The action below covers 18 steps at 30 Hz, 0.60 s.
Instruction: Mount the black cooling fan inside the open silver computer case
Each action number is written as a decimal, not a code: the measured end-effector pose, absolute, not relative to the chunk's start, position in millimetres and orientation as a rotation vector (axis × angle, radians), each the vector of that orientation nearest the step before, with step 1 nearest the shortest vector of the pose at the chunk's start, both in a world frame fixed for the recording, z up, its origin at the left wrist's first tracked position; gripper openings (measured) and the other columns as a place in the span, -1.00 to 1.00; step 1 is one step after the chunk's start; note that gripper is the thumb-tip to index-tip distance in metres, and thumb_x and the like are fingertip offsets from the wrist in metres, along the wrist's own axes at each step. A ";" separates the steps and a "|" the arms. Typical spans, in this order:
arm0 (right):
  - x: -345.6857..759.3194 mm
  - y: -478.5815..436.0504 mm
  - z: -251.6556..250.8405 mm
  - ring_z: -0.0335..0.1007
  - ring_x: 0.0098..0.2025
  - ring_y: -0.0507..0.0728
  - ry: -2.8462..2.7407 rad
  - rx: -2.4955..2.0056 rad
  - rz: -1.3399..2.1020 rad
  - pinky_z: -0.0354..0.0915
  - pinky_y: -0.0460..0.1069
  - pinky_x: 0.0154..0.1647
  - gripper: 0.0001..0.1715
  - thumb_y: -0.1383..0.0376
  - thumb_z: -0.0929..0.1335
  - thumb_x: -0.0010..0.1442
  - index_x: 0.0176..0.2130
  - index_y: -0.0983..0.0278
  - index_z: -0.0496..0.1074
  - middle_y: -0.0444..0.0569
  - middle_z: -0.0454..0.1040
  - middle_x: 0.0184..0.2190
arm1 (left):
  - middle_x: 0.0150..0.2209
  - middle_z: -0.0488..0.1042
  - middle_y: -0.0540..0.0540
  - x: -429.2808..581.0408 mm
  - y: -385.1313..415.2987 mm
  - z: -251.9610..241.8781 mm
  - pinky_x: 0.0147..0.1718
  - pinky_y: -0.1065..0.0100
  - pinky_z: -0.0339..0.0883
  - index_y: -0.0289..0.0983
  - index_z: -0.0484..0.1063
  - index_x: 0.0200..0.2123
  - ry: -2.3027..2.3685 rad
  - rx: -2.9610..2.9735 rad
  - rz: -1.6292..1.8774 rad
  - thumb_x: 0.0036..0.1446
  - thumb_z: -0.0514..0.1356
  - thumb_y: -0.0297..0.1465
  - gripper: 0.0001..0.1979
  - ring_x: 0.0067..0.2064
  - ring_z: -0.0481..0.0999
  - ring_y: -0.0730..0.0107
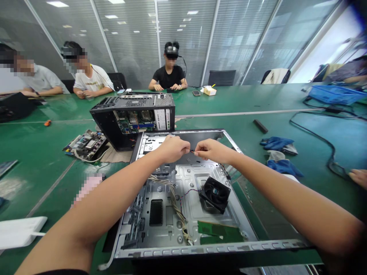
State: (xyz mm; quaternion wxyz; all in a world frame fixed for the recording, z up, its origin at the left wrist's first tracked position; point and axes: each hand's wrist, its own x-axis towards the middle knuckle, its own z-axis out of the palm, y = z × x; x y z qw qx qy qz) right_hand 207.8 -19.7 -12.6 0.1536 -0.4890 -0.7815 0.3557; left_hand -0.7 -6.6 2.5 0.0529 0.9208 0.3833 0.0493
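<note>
My left hand [176,148] and my right hand [211,149] nearly meet above the far half of an open computer case [156,249] lying flat. Both are closed in a pinch. A short piece of thin wire [192,151], partly reddish, shows between the fingertips; most of it is hidden. Inside the case, a black cooling fan [215,194] rests tilted, its thin lead running left. A bundle of beige cables [172,194] crosses the metal floor. Green memory modules [219,230] lie near the front edge.
Behind the case stands an upright computer tower [133,101]. A motherboard [88,144] lies to the left. On the right are blue gloves [282,147], a black cable [323,139] and a blue basket [335,94]. Other people sit across the green table [252,101].
</note>
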 end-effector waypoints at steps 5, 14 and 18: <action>207.4 -19.5 -12.5 0.36 -0.50 0.07 -2.245 -1.405 0.930 0.24 -0.01 -0.43 -0.80 0.17 0.35 0.04 -0.43 0.26 0.40 -0.11 0.43 -0.59 | -0.39 0.56 0.03 -0.8 -7.1 3.3 -0.10 0.19 0.02 -0.19 0.47 -0.38 1.158 2.744 0.149 0.21 -0.01 -0.44 -0.74 -0.21 0.41 0.33; 209.7 -20.2 -10.1 0.34 -0.50 0.05 -2.114 -1.375 1.162 0.31 -0.03 -0.48 -0.80 0.18 0.40 -0.03 -0.42 0.27 0.39 -0.12 0.41 -0.57 | -0.35 0.58 0.03 -2.2 -2.3 0.9 -0.24 0.30 0.11 -0.16 0.51 -0.34 1.153 2.772 0.189 0.18 0.06 -0.40 -0.79 -0.24 0.44 0.34; 209.7 -21.3 -8.0 0.32 -0.52 0.03 -2.081 -1.383 1.202 0.32 -0.04 -0.48 -0.81 0.21 0.41 -0.04 -0.43 0.27 0.39 -0.13 0.40 -0.58 | -0.36 0.58 0.02 -2.5 -0.4 -0.7 -0.28 0.33 0.14 -0.16 0.51 -0.34 1.124 2.773 0.209 0.18 0.08 -0.39 -0.81 -0.26 0.44 0.35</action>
